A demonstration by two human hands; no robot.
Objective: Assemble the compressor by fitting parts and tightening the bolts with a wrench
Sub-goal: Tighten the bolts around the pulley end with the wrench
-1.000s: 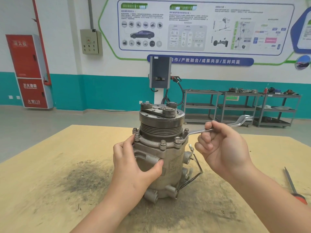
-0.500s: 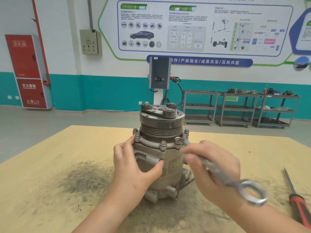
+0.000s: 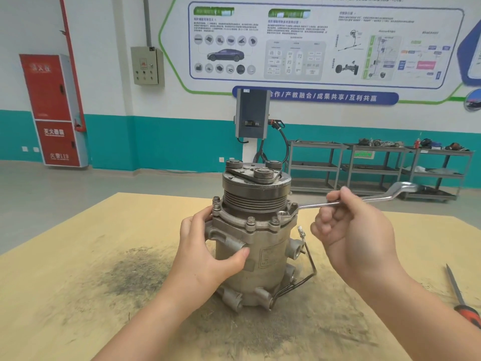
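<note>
1. A compressor [image 3: 256, 238] stands upright near the middle of a tan worktable [image 3: 65, 295], pulley end up, on a dark smudge of grime.
2. The left hand [image 3: 208, 256] wraps the housing from nine o'clock, thumb pressed across the front and fingers curled around the far side, where their tips are hidden.
3. The right hand [image 3: 356, 235] closes thumb and fingers on the shank of a wrench [image 3: 346, 201], which runs from the flange out toward three o'clock.
4. The wrench's ring end sits at a flange bolt [image 3: 285, 216] on the three o'clock side; whether it is fully seated on the bolt head is hard to make out.
5. The wrench's far end is blurred against the shelving carts [image 3: 377, 170] behind.
6. A thin black wire [image 3: 309, 259] loops down the compressor's right side, its lower end tucked out of view under the body.
7. A red-handled screwdriver [image 3: 460, 298] lies at four o'clock, its handle cut off by the frame's right edge.
8. The table's far edge lies just behind the compressor; open tabletop spreads at nine o'clock and toward six, and bare floor lies beyond.
</note>
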